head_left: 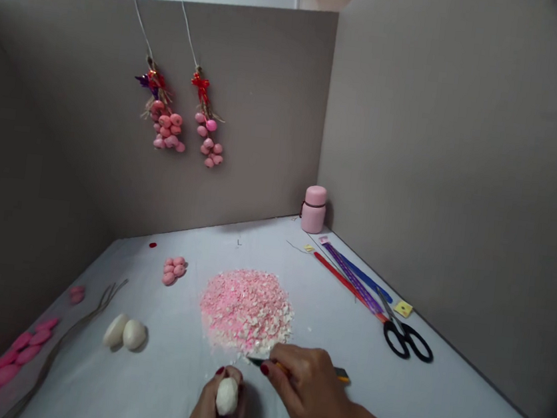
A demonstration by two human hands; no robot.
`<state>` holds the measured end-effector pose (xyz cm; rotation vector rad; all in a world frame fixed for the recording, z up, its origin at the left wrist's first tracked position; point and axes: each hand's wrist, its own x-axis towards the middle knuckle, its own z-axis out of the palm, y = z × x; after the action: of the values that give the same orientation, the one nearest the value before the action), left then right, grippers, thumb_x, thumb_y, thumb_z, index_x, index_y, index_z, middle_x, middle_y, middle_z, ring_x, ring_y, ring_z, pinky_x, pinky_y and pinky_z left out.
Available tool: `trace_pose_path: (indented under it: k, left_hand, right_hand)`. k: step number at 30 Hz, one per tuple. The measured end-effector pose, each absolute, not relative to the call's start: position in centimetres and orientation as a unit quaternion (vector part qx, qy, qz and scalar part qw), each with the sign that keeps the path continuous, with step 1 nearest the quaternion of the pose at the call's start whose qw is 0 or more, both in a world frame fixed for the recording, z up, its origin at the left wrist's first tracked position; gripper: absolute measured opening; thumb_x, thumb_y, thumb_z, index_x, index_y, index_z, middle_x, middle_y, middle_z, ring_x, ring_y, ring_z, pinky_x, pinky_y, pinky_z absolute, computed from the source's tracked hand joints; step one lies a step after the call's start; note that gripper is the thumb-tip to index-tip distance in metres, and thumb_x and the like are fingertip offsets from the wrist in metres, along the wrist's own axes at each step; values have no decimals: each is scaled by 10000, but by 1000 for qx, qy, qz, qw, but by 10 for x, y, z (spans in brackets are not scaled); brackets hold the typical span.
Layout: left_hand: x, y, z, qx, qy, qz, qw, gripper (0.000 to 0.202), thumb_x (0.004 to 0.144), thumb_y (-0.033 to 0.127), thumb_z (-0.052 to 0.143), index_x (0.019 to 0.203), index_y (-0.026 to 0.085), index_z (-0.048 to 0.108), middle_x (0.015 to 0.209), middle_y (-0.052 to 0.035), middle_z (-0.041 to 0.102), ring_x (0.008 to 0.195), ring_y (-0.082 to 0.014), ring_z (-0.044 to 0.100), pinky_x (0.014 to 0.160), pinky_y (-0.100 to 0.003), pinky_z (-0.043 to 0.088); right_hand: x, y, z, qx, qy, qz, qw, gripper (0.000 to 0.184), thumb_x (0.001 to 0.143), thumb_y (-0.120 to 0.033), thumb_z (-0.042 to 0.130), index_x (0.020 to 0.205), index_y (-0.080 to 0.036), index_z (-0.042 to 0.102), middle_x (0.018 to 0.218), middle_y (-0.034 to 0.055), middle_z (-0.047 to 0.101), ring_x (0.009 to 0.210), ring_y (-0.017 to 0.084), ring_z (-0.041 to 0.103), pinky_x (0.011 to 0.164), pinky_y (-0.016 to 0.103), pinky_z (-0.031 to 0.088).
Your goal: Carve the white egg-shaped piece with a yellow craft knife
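At the bottom middle, my left hand [204,410] is closed around a small white rounded piece [227,396] with a faceted, carved-looking surface. To its right, my right hand [309,381] grips a yellow and black craft knife [342,375]. The dark blade points left, above the white piece and apart from it, close to the near edge of a heap of pink and white shavings [247,306]. Two smooth white egg-shaped pieces [134,335] lie to the left of my hands.
Several bright pink ovals [5,376] and dry stems [67,336] lie at left. Small pink balls [173,269] sit behind. Black-handled scissors [402,336], ribbons [351,278] and a pink flask [314,210] line the right wall. Two bead bunches [167,129] hang at the back.
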<state>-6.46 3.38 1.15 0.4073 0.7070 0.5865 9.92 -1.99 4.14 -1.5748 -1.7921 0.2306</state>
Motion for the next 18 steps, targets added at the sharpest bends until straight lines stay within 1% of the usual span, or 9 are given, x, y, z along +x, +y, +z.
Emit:
trace_pose_path:
  k: [2,4,7,9,12,14,18]
  left_hand:
    - [-64,33,14,172,328,273,888,415,553,466,847,525,181,548,377,80,444,337,-20,256,374,-138,135]
    - [-64,32,15,144,325,266,896,435,501,441,883,482,168,545,365,62,470,333,-17,292,375,-134,145]
    - [-64,30,15,122,331,276,894,406,432,434,916,531,173,620,360,61,496,329,-22,316,377,-134,166]
    - [-63,30,14,141,344,293,881,388,469,456,898,571,180,645,364,75,471,352,-31,319,381,-136,173]
    - [-63,30,11,193,367,306,857,355,591,463,834,585,180,620,396,87,421,395,-46,329,394,-141,186]
    - [-64,31,10,230,378,299,845,344,651,465,785,587,187,594,428,77,440,405,-54,344,403,-154,206]
    - [-68,34,7,272,384,280,837,336,683,474,739,598,206,556,444,65,470,388,-65,343,407,-183,221]
  right_hand:
    - [93,-23,40,-571,-732,68,365,417,1010,-359,327,663,-206,502,579,-22,558,521,115,515,527,244,300]
    - [86,-25,38,-537,-759,36,365,508,1034,-403,236,668,-201,525,565,-10,566,501,120,515,509,251,303]
    - [81,-24,34,-513,-779,5,360,638,1046,-471,115,669,-201,554,536,-1,568,467,128,511,473,262,304]
    - [81,-22,32,-513,-782,-5,354,679,1043,-489,81,660,-202,562,525,3,574,451,132,516,455,269,305]
    - [81,-21,31,-520,-780,-18,347,693,1045,-475,68,648,-202,566,528,8,591,442,135,531,450,279,310]
    - [80,-22,32,-523,-780,-23,343,685,1048,-469,82,643,-201,566,528,8,593,442,134,536,450,282,310]
    - [79,-22,35,-526,-777,-29,345,683,1050,-468,88,647,-197,568,522,8,591,439,130,535,446,284,296]
